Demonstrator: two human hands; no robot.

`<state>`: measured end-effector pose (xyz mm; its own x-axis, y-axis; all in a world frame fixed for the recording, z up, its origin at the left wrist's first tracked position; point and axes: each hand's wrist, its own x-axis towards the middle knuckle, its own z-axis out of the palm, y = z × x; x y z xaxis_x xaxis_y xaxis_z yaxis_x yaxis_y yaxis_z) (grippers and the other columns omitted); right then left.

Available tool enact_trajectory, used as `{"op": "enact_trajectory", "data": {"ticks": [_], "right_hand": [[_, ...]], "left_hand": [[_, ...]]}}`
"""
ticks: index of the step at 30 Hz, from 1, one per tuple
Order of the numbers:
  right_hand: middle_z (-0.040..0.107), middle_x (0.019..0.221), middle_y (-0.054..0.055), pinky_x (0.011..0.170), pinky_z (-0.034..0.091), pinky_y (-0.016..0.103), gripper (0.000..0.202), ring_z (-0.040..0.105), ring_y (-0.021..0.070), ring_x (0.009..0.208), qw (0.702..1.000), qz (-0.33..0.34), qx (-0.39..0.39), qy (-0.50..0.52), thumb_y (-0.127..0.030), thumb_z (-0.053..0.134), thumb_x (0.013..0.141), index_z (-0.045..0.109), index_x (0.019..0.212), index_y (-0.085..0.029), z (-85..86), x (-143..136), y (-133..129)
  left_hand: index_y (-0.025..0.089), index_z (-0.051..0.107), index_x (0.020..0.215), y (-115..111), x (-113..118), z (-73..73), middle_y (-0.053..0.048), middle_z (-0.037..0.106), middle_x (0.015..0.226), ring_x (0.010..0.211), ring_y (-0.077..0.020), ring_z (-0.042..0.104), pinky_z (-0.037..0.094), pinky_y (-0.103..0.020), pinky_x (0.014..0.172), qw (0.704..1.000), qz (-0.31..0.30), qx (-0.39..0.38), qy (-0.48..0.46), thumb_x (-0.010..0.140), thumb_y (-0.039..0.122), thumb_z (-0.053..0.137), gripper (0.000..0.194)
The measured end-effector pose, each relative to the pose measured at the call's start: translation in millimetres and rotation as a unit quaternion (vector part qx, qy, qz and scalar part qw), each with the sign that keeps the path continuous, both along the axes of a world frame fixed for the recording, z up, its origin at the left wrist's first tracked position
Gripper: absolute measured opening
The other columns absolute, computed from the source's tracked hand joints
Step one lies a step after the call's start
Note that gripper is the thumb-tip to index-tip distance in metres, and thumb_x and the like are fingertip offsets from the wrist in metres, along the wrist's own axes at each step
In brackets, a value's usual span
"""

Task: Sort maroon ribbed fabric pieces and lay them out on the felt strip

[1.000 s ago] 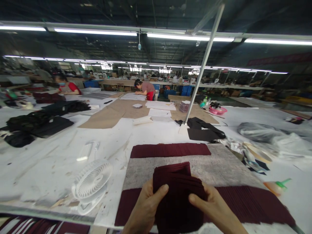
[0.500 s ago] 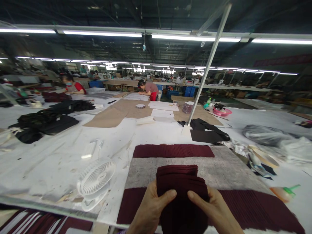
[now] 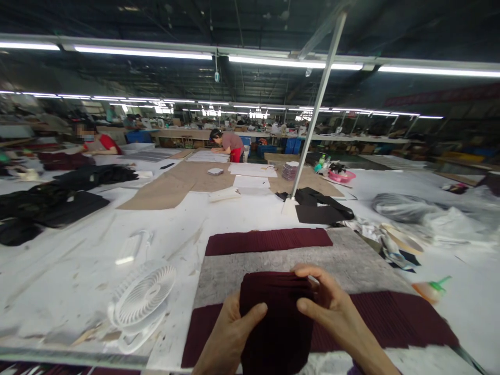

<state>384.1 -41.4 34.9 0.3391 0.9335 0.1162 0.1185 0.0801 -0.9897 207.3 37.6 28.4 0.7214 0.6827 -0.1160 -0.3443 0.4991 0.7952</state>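
A thick bundle of dark maroon fabric pieces (image 3: 275,317) is held upright in front of me, its top edges nearly even. My left hand (image 3: 232,325) grips its left side, thumb pressed on the near face and fingers hidden behind. At the right side, my right hand (image 3: 332,307) has its thumb on the near face and its fingers curled over the top right corner. Below the bundle, a row of overlapping maroon pieces (image 3: 390,317) lies across a grey mottled board (image 3: 219,271). Along the board's far edge runs a narrower maroon row (image 3: 269,239).
Left of the board stands a white fan (image 3: 144,297). A metal pole (image 3: 316,109) rises beyond it near black fabric (image 3: 324,211). An orange bottle with a green spout (image 3: 432,289) lies right. Dark cloth piles (image 3: 78,203) sit left; a co-worker (image 3: 230,143) bends over the far table.
My right hand's fingers have come up over the bundle's top right corner. The bundle's stepped top edge now looks more even. The view has turned slightly right.
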Motion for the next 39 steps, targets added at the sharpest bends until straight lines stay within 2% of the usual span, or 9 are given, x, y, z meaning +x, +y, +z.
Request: {"op": "enact_trajectory", "data": {"ticks": [6,9,14,19,24,27,31,35,39], "right_hand": [[0.061,0.099,0.001,0.073,0.051,0.026,0.028,0.061,0.0171,0.088,0.998,0.038,-0.022,0.054,-0.041,0.075,0.07,0.063,0.092,-0.027,0.6,-5.1,1.8],[0.067,0.095,0.003,0.084,0.05,0.032,0.032,0.062,0.0208,0.092,0.995,0.066,-0.037,0.071,-0.044,0.072,0.072,0.066,0.097,-0.025,-5.1,-10.8,0.6],[0.072,0.09,0.006,0.084,0.052,0.037,0.038,0.065,0.0257,0.092,0.993,0.012,-0.101,0.054,-0.046,0.07,0.074,0.069,0.101,-0.02,-12.3,-19.5,-0.9],[0.072,0.096,0.007,0.085,0.051,0.035,0.037,0.064,0.025,0.091,0.996,-0.02,-0.077,-0.035,-0.046,0.067,0.076,0.07,0.102,-0.019,-5.9,-23.5,-0.1],[0.07,0.1,0.005,0.084,0.048,0.03,0.027,0.063,0.0229,0.091,0.989,0.005,-0.056,-0.14,-0.041,0.06,0.083,0.071,0.097,-0.022,3.1,-21.2,0.0],[0.069,0.101,0.004,0.083,0.047,0.028,0.019,0.062,0.022,0.091,0.982,0.029,-0.069,-0.174,-0.034,0.057,0.084,0.07,0.091,-0.021,5.4,-19.0,-0.5],[0.068,0.097,0.004,0.079,0.046,0.027,0.015,0.062,0.0204,0.087,0.976,0.029,-0.065,-0.205,-0.029,0.056,0.084,0.066,0.079,-0.02,6.4,-18.3,-0.2],[0.066,0.093,0.004,0.077,0.046,0.026,0.014,0.061,0.019,0.085,0.964,0.049,-0.067,-0.252,-0.026,0.055,0.085,0.065,0.077,-0.02,11.2,-18.3,1.6],[0.065,0.092,0.003,0.077,0.047,0.026,0.013,0.061,0.0188,0.084,0.957,0.063,-0.072,-0.273,-0.027,0.056,0.085,0.063,0.076,-0.022,14.6,-17.9,3.4]], "left_hand": [[0.016,0.068,0.103,1.9,-3.3,-2.7,-0.008,0.074,0.095,0.097,-0.0252,0.065,0.05,-0.036,0.086,1.0,0.006,-0.011,-0.007,0.073,0.028,0.07,0.032],[0.015,0.068,0.103,2.5,-2.1,-3.4,-0.009,0.074,0.094,0.095,-0.025,0.065,0.05,-0.036,0.086,1.0,0.018,-0.01,-0.012,0.074,0.029,0.069,0.032],[0.015,0.066,0.109,4.0,1.2,-5.5,-0.01,0.073,0.096,0.091,-0.0242,0.066,0.05,-0.036,0.083,0.999,0.028,0.017,0.001,0.073,0.03,0.069,0.039],[0.017,0.067,0.106,9.7,0.8,1.3,-0.009,0.072,0.099,0.098,-0.0246,0.063,0.048,-0.036,0.088,0.997,0.08,0.008,0.014,0.077,0.038,0.065,0.036],[0.013,0.071,0.094,12.6,1.8,8.6,-0.009,0.073,0.088,0.1,-0.0278,0.063,0.046,-0.039,0.092,0.999,0.034,-0.02,-0.012,0.077,0.032,0.064,0.027],[0.011,0.072,0.088,12.2,2.8,2.6,-0.008,0.073,0.084,0.099,-0.0278,0.063,0.044,-0.04,0.093,0.997,0.044,-0.059,-0.013,0.075,0.028,0.065,0.022],[0.015,0.071,0.083,11.9,3.1,-8.5,-0.005,0.073,0.086,0.096,-0.0238,0.063,0.046,-0.036,0.089,0.988,0.102,-0.111,0.03,0.07,0.029,0.07,0.019],[0.018,0.073,0.082,13.2,2.9,-10.7,-0.004,0.074,0.084,0.088,-0.0206,0.065,0.048,-0.03,0.08,0.993,0.07,-0.093,0.011,0.07,0.027,0.071,0.015],[0.02,0.073,0.072,13.8,2.1,-10.5,0.001,0.073,0.077,0.081,-0.0149,0.064,0.047,-0.024,0.075,0.986,0.101,-0.127,0.023,0.068,0.023,0.074,0.006]]}}
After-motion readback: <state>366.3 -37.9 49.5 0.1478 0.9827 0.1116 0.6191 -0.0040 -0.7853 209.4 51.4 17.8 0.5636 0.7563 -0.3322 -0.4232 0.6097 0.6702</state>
